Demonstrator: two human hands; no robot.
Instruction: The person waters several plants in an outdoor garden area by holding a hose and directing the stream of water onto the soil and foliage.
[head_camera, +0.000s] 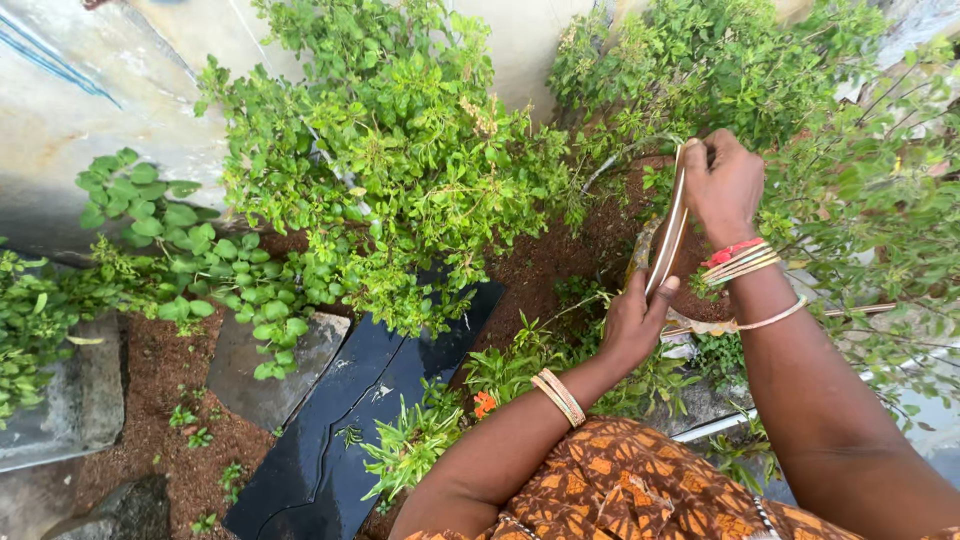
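2 hands are in view: the left hand (632, 325) and the right hand (722, 185), both gripping 1 thin round metal plate (667, 232) seen edge-on. The left wrist carries 2 gold bangles (559, 397); the right wrist carries a cluster of gold bangles with 1 red band (737, 260), too tightly stacked to count, plus 1 thin bracelet (775, 317) further up the forearm. On the soil bed lie 1 black sheet (350, 420) at its lower edge and 1 orange flower (485, 403) beside that. 1 pale pipe (712, 427) shows at the right.
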